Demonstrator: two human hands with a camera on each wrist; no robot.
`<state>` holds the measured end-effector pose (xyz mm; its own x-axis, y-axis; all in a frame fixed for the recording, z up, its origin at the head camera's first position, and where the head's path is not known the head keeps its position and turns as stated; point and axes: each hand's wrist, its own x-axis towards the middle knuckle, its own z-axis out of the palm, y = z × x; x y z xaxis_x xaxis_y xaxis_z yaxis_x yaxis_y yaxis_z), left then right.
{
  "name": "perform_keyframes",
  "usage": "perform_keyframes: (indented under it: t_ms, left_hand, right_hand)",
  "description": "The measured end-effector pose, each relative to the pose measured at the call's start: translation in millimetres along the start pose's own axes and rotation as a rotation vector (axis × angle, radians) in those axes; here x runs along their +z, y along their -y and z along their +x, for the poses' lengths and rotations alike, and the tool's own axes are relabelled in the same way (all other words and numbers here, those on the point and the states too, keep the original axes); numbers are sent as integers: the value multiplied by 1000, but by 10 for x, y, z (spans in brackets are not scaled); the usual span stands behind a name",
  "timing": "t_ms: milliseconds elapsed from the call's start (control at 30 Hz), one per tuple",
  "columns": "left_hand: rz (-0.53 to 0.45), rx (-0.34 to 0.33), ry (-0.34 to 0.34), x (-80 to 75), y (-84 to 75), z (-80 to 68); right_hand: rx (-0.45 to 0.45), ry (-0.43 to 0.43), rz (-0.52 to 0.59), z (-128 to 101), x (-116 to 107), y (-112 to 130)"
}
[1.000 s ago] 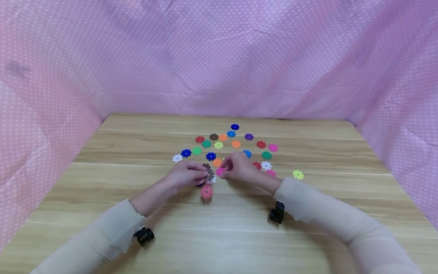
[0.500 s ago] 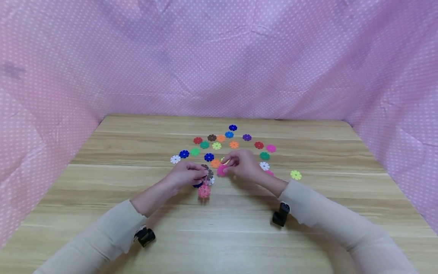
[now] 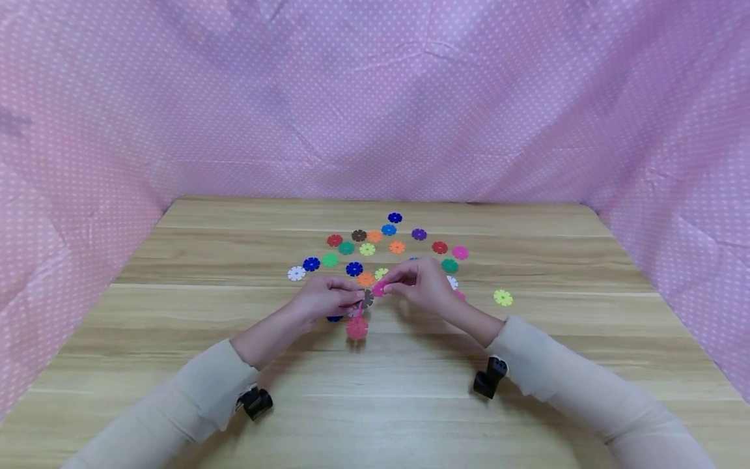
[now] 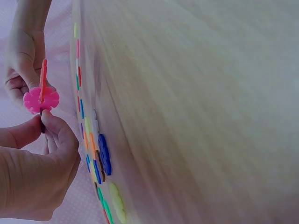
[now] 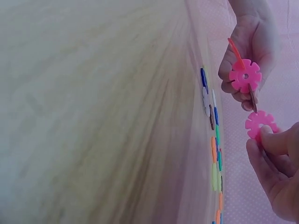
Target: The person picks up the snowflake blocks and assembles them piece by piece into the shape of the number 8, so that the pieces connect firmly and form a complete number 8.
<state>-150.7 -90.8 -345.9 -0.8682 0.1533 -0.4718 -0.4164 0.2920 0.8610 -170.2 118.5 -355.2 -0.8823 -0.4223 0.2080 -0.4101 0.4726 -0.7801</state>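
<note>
My left hand (image 3: pixel 321 301) pinches a brown notched flower disc (image 3: pixel 368 299) between thumb and fingers. Slotted into that brown disc is a pink disc (image 5: pixel 245 76), which in turn carries a coral-red disc (image 3: pixel 357 328), so the three form a small chain above the table. My right hand (image 3: pixel 424 281) pinches another pink disc (image 3: pixel 379 288) by its edge. In the right wrist view, the rim of this pink disc (image 5: pixel 259 123) is right at the brown disc's free edge. The left wrist view has it mostly hidden behind the chain.
Many loose flower discs lie flat on the wooden table (image 3: pixel 375 404) beyond the hands, among them a white disc (image 3: pixel 296 273), a green disc (image 3: pixel 450 266) and a yellow disc (image 3: pixel 502 298). A dark blue disc (image 4: pixel 105 155) lies under the left hand. Pink dotted cloth (image 3: pixel 375 98) surrounds the table.
My right hand has picked the pink disc up and brought it against the brown disc's edge. The left hand has shifted slightly right with its chain, turning the brown disc toward it.
</note>
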Motion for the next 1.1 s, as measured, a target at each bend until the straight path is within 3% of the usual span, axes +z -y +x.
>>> perform_keyframes:
  t_ms: [167,433,667,833,1100]
  left_hand:
    - [22,23,17,12,-38,3]
    - [9,11,-39,13,-112,9]
    - [-17,-4,-38,38,-158,8]
    - [-30,-17,16,57,-146,20]
    - [3,-27,134,61,-146,9]
  right_hand:
    - [-28,-14,10,-10,4,41]
    - [-68,-42,52,36,18,25]
    - [-76,-47,110,38,-8,8]
    - [-34,-6,112,24,-67,14]
    - [-70,79,44,67,-234,0]
